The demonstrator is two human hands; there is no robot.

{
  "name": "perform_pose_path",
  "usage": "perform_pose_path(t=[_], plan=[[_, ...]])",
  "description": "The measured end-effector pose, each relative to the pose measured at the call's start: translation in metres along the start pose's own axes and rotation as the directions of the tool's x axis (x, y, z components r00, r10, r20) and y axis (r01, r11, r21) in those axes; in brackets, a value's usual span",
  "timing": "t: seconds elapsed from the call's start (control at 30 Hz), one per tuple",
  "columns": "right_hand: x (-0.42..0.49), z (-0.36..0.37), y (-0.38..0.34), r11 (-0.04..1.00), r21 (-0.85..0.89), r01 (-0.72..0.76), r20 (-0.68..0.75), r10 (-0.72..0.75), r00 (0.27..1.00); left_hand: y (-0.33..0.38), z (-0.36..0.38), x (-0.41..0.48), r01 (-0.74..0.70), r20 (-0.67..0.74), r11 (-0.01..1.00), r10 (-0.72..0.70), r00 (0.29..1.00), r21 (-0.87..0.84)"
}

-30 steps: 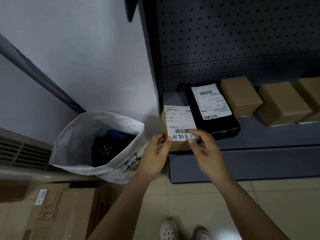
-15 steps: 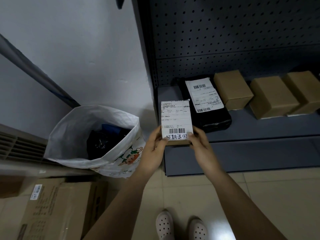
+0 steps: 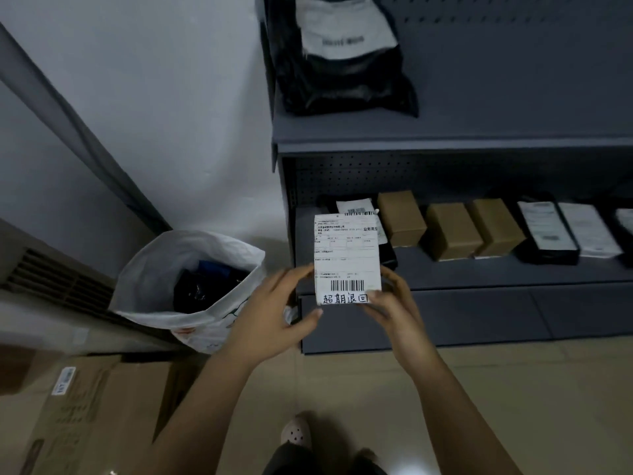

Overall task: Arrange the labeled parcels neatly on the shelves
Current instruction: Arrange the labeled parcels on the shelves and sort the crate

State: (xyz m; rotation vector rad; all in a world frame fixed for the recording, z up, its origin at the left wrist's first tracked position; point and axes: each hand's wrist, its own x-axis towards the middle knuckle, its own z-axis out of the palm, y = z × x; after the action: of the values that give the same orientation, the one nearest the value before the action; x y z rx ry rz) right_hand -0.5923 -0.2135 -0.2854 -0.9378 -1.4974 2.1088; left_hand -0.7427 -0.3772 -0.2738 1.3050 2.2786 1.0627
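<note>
Grey shelf unit (image 3: 479, 145) at right. White sack (image 3: 164, 269) on floor just beside it. Black mailer bag (image 3: 342, 84) on upper shelf; three brown boxes (image 3: 452, 231) in a row on lower. Labelled parcel (image 3: 346, 258) held upright before lower shelf's left end, not set down. Pinched at bottom corners by left hand (image 3: 274, 313) and right hand (image 3: 397, 310), fingers curled round edges.

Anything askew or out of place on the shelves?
Mildly: on the lower shelf, the three brown boxes sit angled to the front edge, unevenly spaced. The labelled parcel is off the shelf, held by the left hand and right hand.
</note>
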Motion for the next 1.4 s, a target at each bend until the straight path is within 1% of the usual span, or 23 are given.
perform_pose_path(t=[0.1,0.2,0.33,0.47,0.63,0.73,0.87,1.03,1.17,1.33,1.4], plan=[[-0.029,-0.012,-0.03,0.999,0.006,0.033,-0.017,-0.033,0.999,0.035,-0.013,0.0,-0.111,-0.048,0.978,0.121,0.991,0.176],[-0.055,-0.033,-0.055,0.995,0.005,0.097,-0.034,-0.096,0.995,0.068,-0.014,0.0,-0.176,-0.117,0.946,0.214,0.97,0.274],[-0.082,-0.069,-0.083,0.985,0.015,0.171,-0.053,-0.17,0.984,0.116,0.0,-0.003,-0.235,-0.178,0.924,0.297,0.938,0.303],[-0.109,-0.113,-0.101,0.975,0.039,0.218,-0.101,-0.213,0.972,0.163,0.026,-0.01,-0.254,-0.222,0.908,0.337,0.915,0.334],[-0.145,-0.18,-0.118,0.957,0.027,0.29,-0.175,-0.281,0.944,0.219,0.068,-0.009,-0.282,-0.192,0.902,0.355,0.915,0.326],[-0.176,-0.228,-0.125,0.943,0.001,0.334,-0.274,-0.321,0.906,0.263,0.104,-0.005,-0.341,-0.133,0.886,0.397,0.908,0.315],[-0.212,-0.286,-0.126,0.934,-0.013,0.358,-0.43,-0.328,0.841,0.314,0.151,0.004,-0.465,-0.033,0.843,0.49,0.871,0.271],[-0.252,-0.348,-0.123,0.918,0.01,0.397,-0.615,-0.308,0.726,0.37,0.215,0.022,-0.592,0.076,0.79,0.588,0.805,0.16],[-0.273,-0.391,-0.118,0.897,0.034,0.44,-0.734,-0.277,0.62,0.408,0.268,0.041,-0.698,0.169,0.715,0.683,0.711,0.047],[-0.275,-0.44,-0.119,0.874,0.036,0.485,-0.847,-0.231,0.479,0.451,0.333,0.077,-0.771,0.25,0.634,0.757,0.604,-0.059],[-0.27,-0.461,-0.124,0.866,0.018,0.5,-0.883,-0.221,0.415,0.47,0.359,0.1,-0.795,0.279,0.596,0.787,0.55,-0.115]])
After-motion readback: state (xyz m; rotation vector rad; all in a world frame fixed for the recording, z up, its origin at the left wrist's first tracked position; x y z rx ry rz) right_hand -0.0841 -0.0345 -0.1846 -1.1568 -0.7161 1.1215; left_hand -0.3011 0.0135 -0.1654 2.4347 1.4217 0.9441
